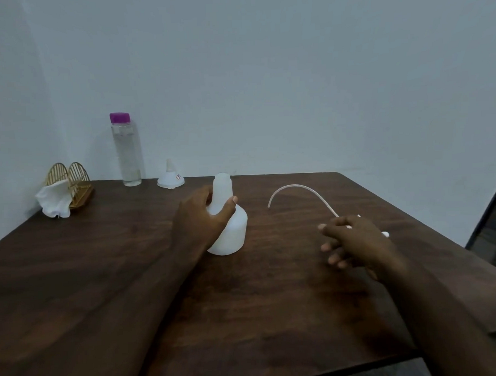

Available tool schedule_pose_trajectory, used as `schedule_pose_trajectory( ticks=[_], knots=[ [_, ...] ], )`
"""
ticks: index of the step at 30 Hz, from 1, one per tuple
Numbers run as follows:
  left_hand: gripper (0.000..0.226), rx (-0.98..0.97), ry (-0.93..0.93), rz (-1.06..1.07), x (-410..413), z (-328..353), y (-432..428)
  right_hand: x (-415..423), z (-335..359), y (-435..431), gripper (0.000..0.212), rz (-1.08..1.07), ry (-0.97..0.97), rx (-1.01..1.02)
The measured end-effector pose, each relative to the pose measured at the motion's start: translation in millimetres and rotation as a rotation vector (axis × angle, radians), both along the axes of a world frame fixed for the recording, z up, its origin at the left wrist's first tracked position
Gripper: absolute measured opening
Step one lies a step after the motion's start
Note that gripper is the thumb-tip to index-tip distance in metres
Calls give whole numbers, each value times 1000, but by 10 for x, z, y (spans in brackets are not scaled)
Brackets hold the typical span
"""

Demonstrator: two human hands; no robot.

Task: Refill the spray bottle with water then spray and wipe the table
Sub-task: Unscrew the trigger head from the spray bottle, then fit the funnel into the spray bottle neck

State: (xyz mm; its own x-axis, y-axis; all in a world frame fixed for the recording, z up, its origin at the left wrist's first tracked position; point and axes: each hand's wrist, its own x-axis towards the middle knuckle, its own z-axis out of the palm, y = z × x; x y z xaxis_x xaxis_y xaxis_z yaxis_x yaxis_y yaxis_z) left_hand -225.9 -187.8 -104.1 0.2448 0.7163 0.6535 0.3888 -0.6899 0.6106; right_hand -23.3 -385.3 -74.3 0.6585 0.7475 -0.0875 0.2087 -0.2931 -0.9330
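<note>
While the left hand (205, 218) grips the open spray bottle (229, 234) on the bench (102, 265), the right hand (354, 240) hangs loosely spread over the sprayer top (385, 234).

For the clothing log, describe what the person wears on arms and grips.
Nothing worn shows. The left grip and right grip are ungloved, with no ring, watch or band visible; both forearms are bare, no sleeve in view.
</note>
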Motion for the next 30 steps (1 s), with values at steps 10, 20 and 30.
schedule_pose_trajectory(
  ticks=[10,20,30],
  knots=[
    [46,-187,-137,57,-341,-68,155,-1474,63,503,17,510,-297,-8],
    [11,-539,-104,116,-1041,-157,681,-2266,-11,1615,24,477,-290,83],
    [7,-478,-159,174,-1042,-245,1032,-2260,-325,3030,62,171,-92,125]
  ],
)
